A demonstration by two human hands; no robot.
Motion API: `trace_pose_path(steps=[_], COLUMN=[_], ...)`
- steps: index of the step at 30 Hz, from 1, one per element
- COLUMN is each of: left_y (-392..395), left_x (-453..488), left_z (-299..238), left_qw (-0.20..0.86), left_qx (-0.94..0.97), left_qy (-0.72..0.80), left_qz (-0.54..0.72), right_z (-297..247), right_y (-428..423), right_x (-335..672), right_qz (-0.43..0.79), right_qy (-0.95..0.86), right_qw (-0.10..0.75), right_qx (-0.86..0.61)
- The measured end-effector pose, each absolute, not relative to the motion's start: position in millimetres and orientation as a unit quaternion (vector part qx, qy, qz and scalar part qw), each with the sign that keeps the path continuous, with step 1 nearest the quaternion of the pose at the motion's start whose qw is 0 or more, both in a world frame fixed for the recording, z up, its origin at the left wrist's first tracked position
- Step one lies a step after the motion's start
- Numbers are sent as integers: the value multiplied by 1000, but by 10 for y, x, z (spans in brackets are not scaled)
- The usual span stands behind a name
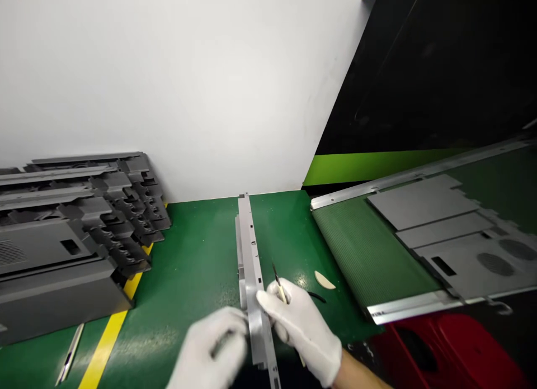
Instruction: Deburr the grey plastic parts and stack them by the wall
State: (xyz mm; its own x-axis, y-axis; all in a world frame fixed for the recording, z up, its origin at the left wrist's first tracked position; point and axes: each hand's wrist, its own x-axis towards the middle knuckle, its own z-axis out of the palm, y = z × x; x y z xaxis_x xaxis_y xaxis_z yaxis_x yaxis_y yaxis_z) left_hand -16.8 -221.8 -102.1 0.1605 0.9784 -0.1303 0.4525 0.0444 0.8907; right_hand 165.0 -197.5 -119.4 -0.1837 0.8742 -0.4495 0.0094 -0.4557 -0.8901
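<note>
A long grey plastic panel (pixel 250 266) stands on its narrow edge over the green table, running away from me. My left hand (pixel 213 344), in a white glove and slightly blurred, is curled at the panel's left side near its close end, fingertips gripping there. In my right hand (pixel 300 322), also gloved, is a slim craft knife (pixel 281 290) with its dark blade pointing up and away. The right thumb rests by the panel's right edge, and fingers pass behind it. To the right lie a beige half-moon piece (pixel 324 280) and a thin black strip (pixel 318 297).
Several grey panels (pixel 42 249) are stacked at the left on the green table (pixel 193 243). A second knife-like tool (pixel 70 352) lies beside the yellow tape (pixel 107 347). At the right, a conveyor belt (pixel 356 249) carries another grey panel (pixel 428 204). A red stool (pixel 474 344) stands below.
</note>
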Motion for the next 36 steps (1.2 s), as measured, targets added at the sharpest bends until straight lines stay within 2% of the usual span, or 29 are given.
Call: trace_pose_path(steps=[4,6,10,12,14,17,20,24,28,36], left_y=[-1423,-977,-412,-335,-338,-363,-354,-337,-337,-330], left_x=[-153,-33,219,303,356,391,393,389,409,436], left_z=[-930,-914,-976,-1020,-1041,-1028,-1015,-1028,-1029,-1018], left_qw=[320,321,409,443,453,448,445,439,441,444], left_qx=[537,547,570,565,558,563,569,567,567,573], left_qy=[680,667,612,597,596,589,585,597,598,596], left_qz=[383,392,365,357,358,369,369,360,357,346], right_z=[-1067,-1012,-909,-867,-825,-744,-656,-590,-583,-583], right_y=[-2111,-2194,-2329,-2387,-2446,-2513,-2510,-2423,-2360,-2356], right_x=[1665,1677,1814,1921,2007,2056,2059,2087,2104,2131], right_qz=[632,647,644,585,465,277,179,118,87,127], right_qy=[-434,-442,-461,-501,-575,-656,-701,-788,-803,-797], right_qw=[293,253,177,185,184,132,78,33,19,-37], right_qx=[-571,-567,-585,-610,-648,-689,-686,-603,-589,-589])
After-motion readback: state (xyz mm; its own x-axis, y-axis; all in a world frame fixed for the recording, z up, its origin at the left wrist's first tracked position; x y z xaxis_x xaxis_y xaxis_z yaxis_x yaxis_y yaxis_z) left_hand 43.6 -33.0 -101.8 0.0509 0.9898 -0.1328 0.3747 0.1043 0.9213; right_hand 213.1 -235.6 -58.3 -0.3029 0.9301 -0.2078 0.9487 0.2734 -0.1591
